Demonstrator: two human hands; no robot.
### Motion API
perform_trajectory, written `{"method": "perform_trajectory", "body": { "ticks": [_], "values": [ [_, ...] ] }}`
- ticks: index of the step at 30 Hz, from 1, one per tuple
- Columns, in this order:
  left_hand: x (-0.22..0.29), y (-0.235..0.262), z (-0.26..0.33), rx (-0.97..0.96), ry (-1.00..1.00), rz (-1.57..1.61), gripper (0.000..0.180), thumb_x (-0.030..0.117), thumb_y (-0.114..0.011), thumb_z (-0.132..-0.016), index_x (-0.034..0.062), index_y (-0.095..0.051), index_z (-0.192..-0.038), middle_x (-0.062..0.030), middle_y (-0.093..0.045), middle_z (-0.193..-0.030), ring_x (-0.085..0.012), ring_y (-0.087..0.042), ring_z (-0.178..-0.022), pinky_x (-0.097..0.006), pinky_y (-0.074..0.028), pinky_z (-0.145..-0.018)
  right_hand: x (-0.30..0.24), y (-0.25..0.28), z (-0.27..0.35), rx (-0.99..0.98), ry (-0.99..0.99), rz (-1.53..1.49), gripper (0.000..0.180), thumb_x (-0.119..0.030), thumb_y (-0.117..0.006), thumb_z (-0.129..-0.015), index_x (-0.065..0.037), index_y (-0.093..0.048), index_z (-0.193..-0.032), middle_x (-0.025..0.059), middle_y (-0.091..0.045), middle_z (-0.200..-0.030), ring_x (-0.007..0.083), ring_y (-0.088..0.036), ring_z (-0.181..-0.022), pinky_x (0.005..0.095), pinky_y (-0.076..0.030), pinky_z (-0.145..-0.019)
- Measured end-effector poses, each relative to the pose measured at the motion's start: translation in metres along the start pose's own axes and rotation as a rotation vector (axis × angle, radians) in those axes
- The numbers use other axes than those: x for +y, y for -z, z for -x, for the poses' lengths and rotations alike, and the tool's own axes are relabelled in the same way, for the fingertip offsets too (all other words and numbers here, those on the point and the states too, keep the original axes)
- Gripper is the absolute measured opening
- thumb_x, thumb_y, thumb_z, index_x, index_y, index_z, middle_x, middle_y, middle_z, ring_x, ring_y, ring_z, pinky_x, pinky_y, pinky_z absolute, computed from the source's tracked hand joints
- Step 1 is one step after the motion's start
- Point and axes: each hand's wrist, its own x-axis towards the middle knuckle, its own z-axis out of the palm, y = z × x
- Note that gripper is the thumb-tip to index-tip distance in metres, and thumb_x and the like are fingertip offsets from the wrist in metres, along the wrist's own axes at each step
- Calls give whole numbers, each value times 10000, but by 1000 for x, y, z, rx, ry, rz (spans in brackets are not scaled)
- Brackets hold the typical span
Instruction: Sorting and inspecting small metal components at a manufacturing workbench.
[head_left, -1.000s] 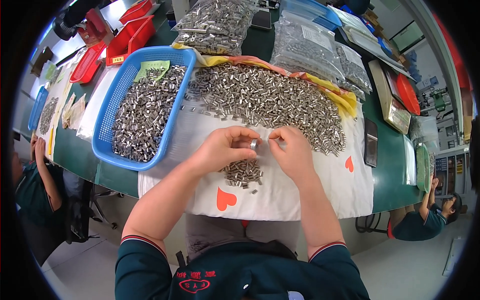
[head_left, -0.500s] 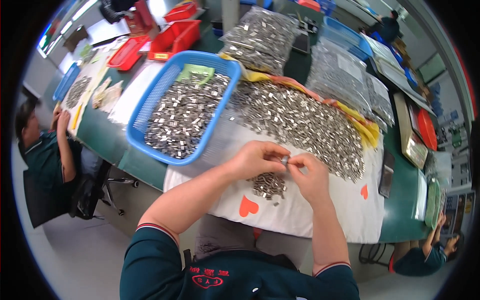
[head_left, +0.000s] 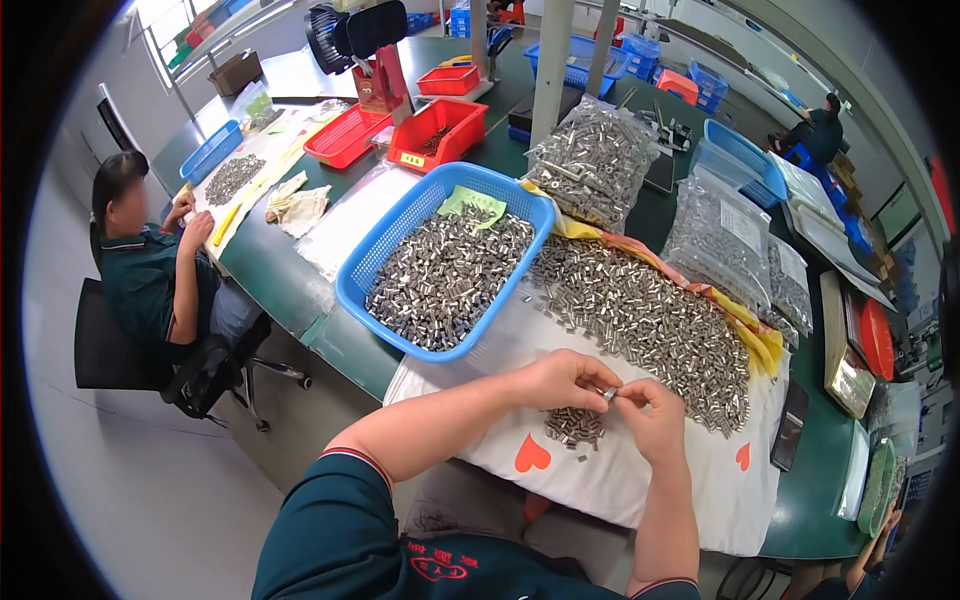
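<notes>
My left hand (head_left: 562,380) and my right hand (head_left: 652,413) meet over a white cloth with red hearts (head_left: 640,480), pinching one small metal sleeve (head_left: 609,395) between their fingertips. Just below them lies a small heap of the same metal sleeves (head_left: 574,427). A wide pile of metal sleeves (head_left: 650,325) spreads over the cloth beyond my hands. To the left stands a blue basket (head_left: 372,262) filled with more sleeves, a green slip lying at its far end.
Clear bags of metal parts (head_left: 590,160) stand at the back of the green table (head_left: 270,270). Red trays (head_left: 440,130) lie far left. A co-worker (head_left: 150,260) sits at the left end. A dark phone (head_left: 790,425) rests at the cloth's right edge.
The view has swung left and up, bringing the seated co-worker and the far table into sight. My hands stay together over the small heap, still pinching a sleeve.
</notes>
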Motion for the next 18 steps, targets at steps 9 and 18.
{"method": "perform_trajectory", "body": {
  "ticks": [9, 18],
  "values": [
    [11, 0, 9, -41, 29, -88, 365, 87, -685, -745, 26, -565, -1084, -7, -596, -906, -57, -538, -848, -206, -454, -790, 11, 40, -2, 181, 133, 722, 93, -79, -665, -657, -39, -605, -715, 84, -563, -764, 256, -525, -755, 368, -421, -694],
    [13, -6, 9, -68, 39, -232, 339, 100, -693, -740, 48, -590, -1059, 0, -611, -900, -55, -540, -836, -214, -452, -766, 28, 36, 2, 180, 231, 800, 57, -46, -643, -655, -42, -610, -702, 78, -542, -749, 259, -515, -780, 367, -421, -708]
  ]
}}
